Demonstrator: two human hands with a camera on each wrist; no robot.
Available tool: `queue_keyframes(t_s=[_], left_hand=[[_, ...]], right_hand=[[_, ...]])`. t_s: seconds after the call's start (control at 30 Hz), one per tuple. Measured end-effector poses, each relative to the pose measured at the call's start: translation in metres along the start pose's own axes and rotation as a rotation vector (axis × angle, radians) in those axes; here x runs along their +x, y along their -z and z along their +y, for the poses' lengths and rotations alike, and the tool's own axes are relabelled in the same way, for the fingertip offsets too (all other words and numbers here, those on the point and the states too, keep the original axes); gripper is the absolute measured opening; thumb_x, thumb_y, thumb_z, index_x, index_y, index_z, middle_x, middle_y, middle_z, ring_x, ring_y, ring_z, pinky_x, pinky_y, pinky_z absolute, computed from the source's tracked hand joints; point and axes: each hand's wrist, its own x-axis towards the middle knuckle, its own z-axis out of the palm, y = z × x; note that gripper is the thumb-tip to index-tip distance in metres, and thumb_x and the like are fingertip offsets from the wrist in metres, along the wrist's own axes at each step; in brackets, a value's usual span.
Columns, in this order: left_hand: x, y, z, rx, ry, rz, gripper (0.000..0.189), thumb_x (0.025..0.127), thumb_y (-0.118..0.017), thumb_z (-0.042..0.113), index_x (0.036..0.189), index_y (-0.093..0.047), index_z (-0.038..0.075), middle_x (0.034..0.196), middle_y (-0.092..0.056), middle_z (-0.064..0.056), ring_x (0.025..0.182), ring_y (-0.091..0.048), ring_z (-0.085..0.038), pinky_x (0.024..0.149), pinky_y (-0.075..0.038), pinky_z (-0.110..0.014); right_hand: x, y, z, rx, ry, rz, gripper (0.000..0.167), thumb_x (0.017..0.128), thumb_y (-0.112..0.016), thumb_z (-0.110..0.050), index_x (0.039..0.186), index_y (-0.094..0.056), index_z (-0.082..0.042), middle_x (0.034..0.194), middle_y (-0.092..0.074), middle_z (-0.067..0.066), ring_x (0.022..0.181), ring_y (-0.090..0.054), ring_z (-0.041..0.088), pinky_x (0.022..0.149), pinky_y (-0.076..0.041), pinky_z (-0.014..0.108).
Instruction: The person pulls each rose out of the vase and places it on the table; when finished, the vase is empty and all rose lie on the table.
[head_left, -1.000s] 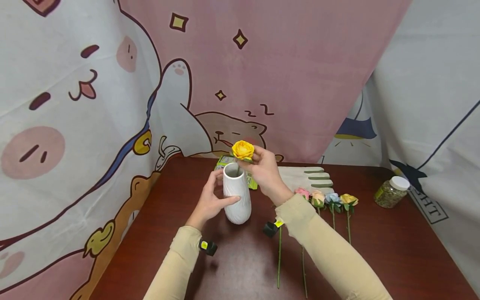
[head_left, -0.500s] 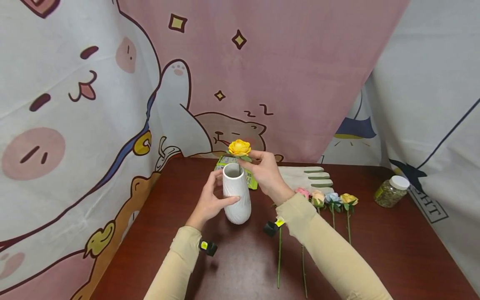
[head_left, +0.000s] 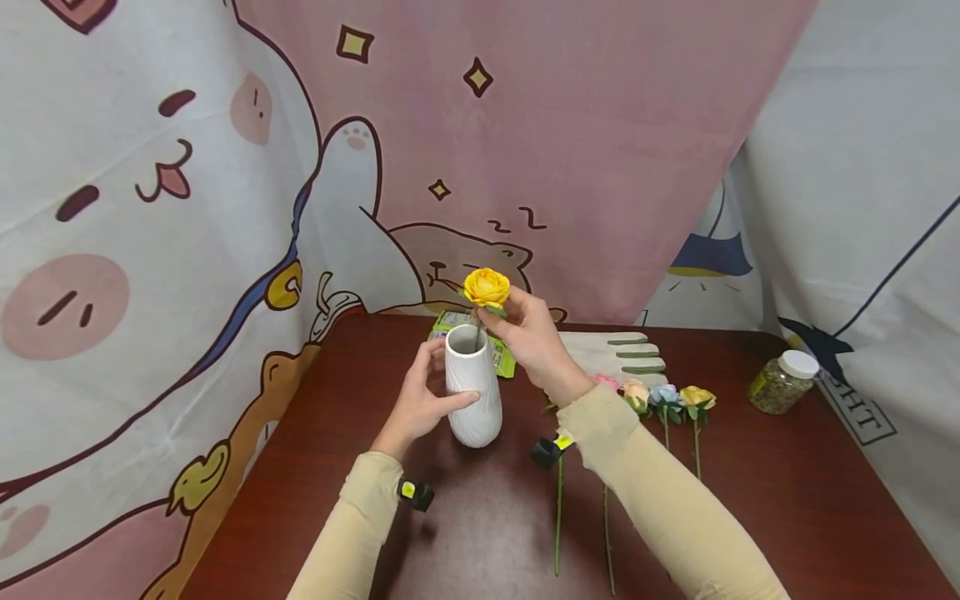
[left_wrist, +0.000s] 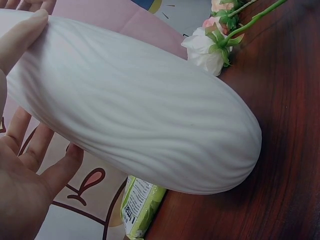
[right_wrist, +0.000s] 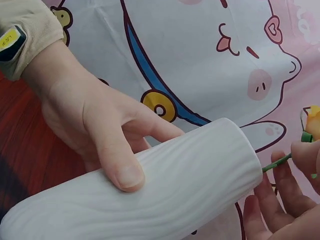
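Note:
A ribbed white vase [head_left: 474, 400] stands over the dark wooden table, its mouth facing up. My left hand [head_left: 420, 400] grips it from the left, thumb across the front and fingers behind, as the left wrist view also shows. Above the mouth is a yellow artificial rose [head_left: 486, 287]. My right hand [head_left: 534, 342] pinches it just under the bloom, between thumb and fingers. In the right wrist view its green stem [right_wrist: 277, 162] runs into the vase's mouth; the lower stem is hidden inside.
To the right lie several more artificial roses, among them a blue one [head_left: 664, 396] and a pale yellow one [head_left: 698, 398]. A white glove [head_left: 600, 354] lies behind them, and a green packet [head_left: 504, 360] behind the vase. A white-lidded jar [head_left: 783, 383] is at far right.
The right hand and the yellow rose have shifted slightly left, then back right and a little up, so more stem shows above the rim. The left hand and vase keep their place.

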Motion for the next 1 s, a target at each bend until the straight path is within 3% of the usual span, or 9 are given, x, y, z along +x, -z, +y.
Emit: queue_keyframes(t_s=[0.27,0.47,0.57,0.67,0.77,1.0], left_hand=[[0.0,0.0,0.0,0.007,0.003,0.004,0.081,0.078,-0.09,-0.001,0.146,-0.045,0.003,0.129,-0.062,-0.023,0.119,-0.06,-0.044,0.102,-0.047,-0.059],[0.0,0.0,0.0,0.003,0.006,0.002,0.081,0.078,-0.089,-0.001,0.145,-0.045,0.004,0.13,-0.062,-0.023,0.12,-0.06,-0.046,0.102,-0.047,-0.06],[0.0,0.0,0.0,0.001,0.004,0.005,0.081,0.078,-0.09,-0.002,0.145,-0.046,0.004,0.131,-0.062,-0.023,0.12,-0.06,-0.046,0.102,-0.046,-0.06],[0.0,0.001,0.0,0.001,-0.001,0.005,0.081,0.077,-0.09,-0.001,0.145,-0.046,0.004,0.131,-0.062,-0.022,0.119,-0.06,-0.045,0.102,-0.046,-0.059],[0.0,0.001,0.001,0.004,-0.001,0.007,0.081,0.077,-0.09,-0.001,0.146,-0.046,0.005,0.13,-0.062,-0.021,0.119,-0.06,-0.044,0.102,-0.046,-0.058],[0.0,0.001,0.003,0.0,0.0,0.012,0.081,0.077,-0.091,-0.001,0.145,-0.047,0.004,0.128,-0.063,-0.022,0.119,-0.061,-0.044,0.102,-0.047,-0.057]], right_hand=[[-0.002,0.0,-0.004,0.033,0.059,0.007,0.046,0.098,-0.072,-0.001,0.143,-0.062,-0.005,0.133,-0.07,0.017,0.117,-0.068,0.023,0.104,-0.054,0.041],[-0.002,0.002,-0.012,0.13,0.088,0.04,0.046,0.096,-0.071,0.004,0.14,-0.061,0.002,0.132,-0.071,0.016,0.119,-0.066,0.02,0.106,-0.053,0.04],[-0.001,0.005,-0.017,0.189,0.074,0.062,0.033,0.095,-0.071,0.007,0.127,-0.065,0.005,0.116,-0.076,0.007,0.11,-0.069,0.016,0.1,-0.056,0.035],[0.0,0.008,-0.021,0.251,0.047,0.067,0.018,0.096,-0.069,0.009,0.11,-0.07,-0.002,0.101,-0.076,-0.002,0.1,-0.073,0.014,0.092,-0.059,0.031],[0.0,0.014,-0.025,0.324,0.037,0.057,0.021,0.098,-0.066,0.009,0.1,-0.072,-0.011,0.097,-0.077,-0.003,0.095,-0.075,0.016,0.09,-0.061,0.034],[-0.002,0.028,-0.029,0.409,0.071,0.043,0.029,0.097,-0.064,0.012,0.103,-0.073,-0.014,0.102,-0.077,-0.001,0.094,-0.075,0.016,0.085,-0.062,0.036]])
